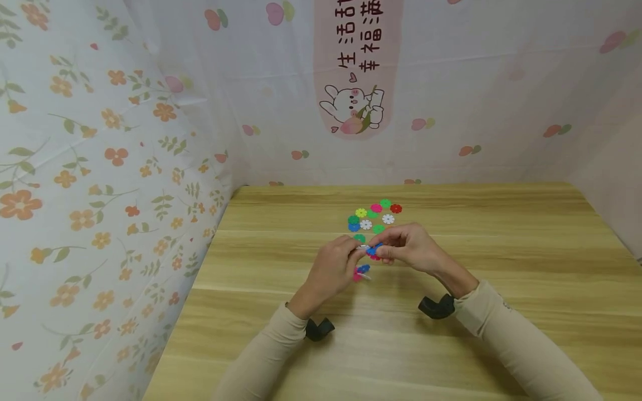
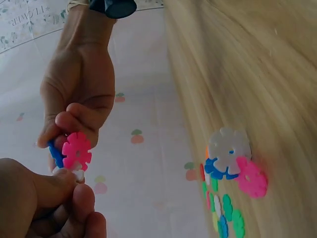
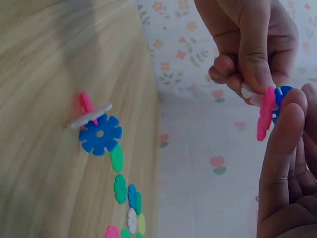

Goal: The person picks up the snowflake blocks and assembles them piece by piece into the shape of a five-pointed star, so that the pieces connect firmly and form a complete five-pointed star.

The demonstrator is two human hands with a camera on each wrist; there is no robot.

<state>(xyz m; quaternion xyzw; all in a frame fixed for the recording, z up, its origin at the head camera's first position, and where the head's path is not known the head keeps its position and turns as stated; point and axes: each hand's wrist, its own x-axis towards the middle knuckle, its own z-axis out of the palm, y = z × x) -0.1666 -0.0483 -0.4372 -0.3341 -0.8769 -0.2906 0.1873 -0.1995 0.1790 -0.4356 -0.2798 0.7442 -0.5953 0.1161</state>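
Observation:
Above the table, my left hand (image 1: 332,265) pinches a white notched disc (image 3: 251,94) between thumb and fingers. My right hand (image 1: 415,248) pinches a blue notched disc (image 3: 282,96) just beside it. A pink notched disc (image 2: 77,150) stands between the two hands, touching the white and blue ones; how their slots meet is partly hidden by the fingertips. Below the hands, on the table, rests a joined piece made of a white disc (image 2: 229,148), a blue disc (image 3: 100,134) and a pink disc (image 2: 252,177), set at angles to one another.
Several loose discs lie flat on the wooden table (image 1: 281,250) beyond the hands, among them a yellow disc (image 1: 361,213), a red disc (image 1: 396,209) and a green disc (image 1: 385,203). Patterned cloth (image 1: 271,111) hangs behind the table and along its left side.

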